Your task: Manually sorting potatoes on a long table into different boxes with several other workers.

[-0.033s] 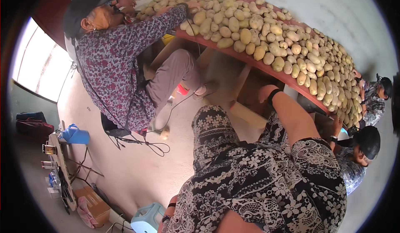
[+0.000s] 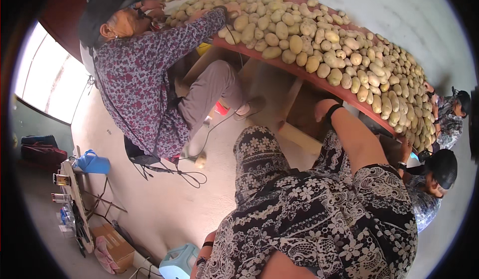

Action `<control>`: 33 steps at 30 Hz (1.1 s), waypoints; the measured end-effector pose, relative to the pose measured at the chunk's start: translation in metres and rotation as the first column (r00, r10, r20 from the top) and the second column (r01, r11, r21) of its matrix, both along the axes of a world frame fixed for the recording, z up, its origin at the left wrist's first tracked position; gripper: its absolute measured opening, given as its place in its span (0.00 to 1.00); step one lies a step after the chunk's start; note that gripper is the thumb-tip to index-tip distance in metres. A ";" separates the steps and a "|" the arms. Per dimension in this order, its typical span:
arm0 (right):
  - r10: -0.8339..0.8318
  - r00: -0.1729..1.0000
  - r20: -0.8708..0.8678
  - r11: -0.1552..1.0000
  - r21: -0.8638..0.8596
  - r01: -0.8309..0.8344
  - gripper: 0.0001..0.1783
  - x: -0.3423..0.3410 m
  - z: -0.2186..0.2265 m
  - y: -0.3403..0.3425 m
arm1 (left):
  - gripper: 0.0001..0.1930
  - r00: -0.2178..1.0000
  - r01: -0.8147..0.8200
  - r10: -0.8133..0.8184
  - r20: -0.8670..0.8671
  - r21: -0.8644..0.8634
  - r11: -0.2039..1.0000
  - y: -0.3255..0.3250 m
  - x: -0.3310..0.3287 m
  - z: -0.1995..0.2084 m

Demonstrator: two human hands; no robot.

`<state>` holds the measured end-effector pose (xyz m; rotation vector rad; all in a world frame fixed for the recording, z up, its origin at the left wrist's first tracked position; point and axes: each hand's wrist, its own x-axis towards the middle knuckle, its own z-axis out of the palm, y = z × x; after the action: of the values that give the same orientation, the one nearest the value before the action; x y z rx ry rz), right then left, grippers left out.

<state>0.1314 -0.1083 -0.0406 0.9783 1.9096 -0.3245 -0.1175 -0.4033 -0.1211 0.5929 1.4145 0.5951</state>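
My right hand (image 2: 324, 109), with a black band at the wrist, hangs below the front edge of a red-brown table (image 2: 322, 82). It is close to the wooden framing (image 2: 298, 138) under the table. Its fingers are small and blurred, so I cannot make out whether it holds anything. Down at the lower left, part of my left hand or wrist (image 2: 206, 251) shows beside my patterned clothing, near a light blue plastic stool (image 2: 178, 262); its fingers are hidden. Many potatoes (image 2: 335, 59) lie heaped along the tabletop, apart from my right hand.
A person in a flowered shirt (image 2: 137, 74) sits at the left, reaching onto the potatoes. Other people (image 2: 423, 194) sit at the far right. A cable (image 2: 192, 176) and one potato (image 2: 200, 160) lie on the floor. A blue jug (image 2: 93, 162) and cardboard box (image 2: 114, 249) stand left.
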 end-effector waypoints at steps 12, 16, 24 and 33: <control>-0.286 0.933 -0.219 0.933 -0.288 0.218 0.45 0.012 0.132 -0.101 | 0.59 0.683 0.487 -0.089 -0.725 0.360 0.796 -0.128 -0.129 0.114; -0.052 0.871 -0.489 0.997 -0.077 0.017 0.49 0.040 0.073 -0.090 | 0.56 0.255 0.804 -0.140 -0.957 0.129 0.580 -0.065 -0.113 0.170; 0.367 0.644 -0.671 0.924 0.186 -0.333 0.35 0.058 0.016 -0.119 | 0.45 -0.191 0.978 -0.217 -0.957 -0.205 0.042 -0.033 -0.108 0.122; 0.098 0.566 -0.819 0.960 -0.072 -0.271 0.26 0.064 0.022 -0.076 | 0.38 -0.115 0.993 -0.597 -0.794 -0.113 -0.041 0.012 -0.140 0.131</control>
<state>0.1953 -0.1848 -0.0184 0.4839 2.7222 -0.9481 -0.2579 -0.3918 0.0098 2.2998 0.9654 -0.5380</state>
